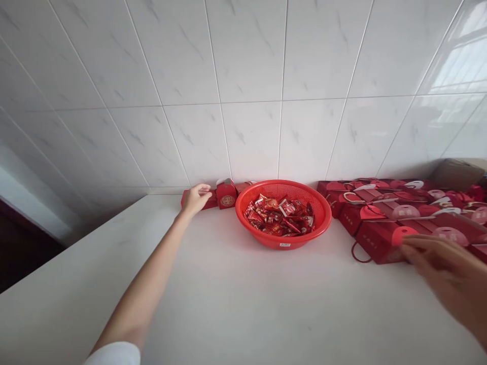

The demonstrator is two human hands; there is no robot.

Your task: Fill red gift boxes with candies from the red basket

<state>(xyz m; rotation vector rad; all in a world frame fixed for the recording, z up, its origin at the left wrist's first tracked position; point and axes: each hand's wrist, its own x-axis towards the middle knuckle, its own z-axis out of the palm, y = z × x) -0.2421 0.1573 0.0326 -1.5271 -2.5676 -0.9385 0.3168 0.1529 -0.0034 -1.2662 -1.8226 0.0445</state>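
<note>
My left hand (197,199) reaches to the back of the table, at a red box (210,202) that it partly covers. Its thumb and fingers are slightly apart, with nothing visible between them. Just right of it stands a small red box with a gold round emblem (227,197). My right hand (445,268), smeared by motion, is at the right edge, in front of a dark red gift box (376,243) with a cord loop. Whether the fingertips touch that box I cannot tell. Between the hands sits a red plastic basket (283,242) of red-wrapped sweets (279,215).
Several rows of dark red gift boxes (413,210) fill the right of the white table (243,304). Another red box (243,186) is partly hidden behind the basket. A tiled wall (251,132) borders the back; the table's left edge slopes down to a dark gap.
</note>
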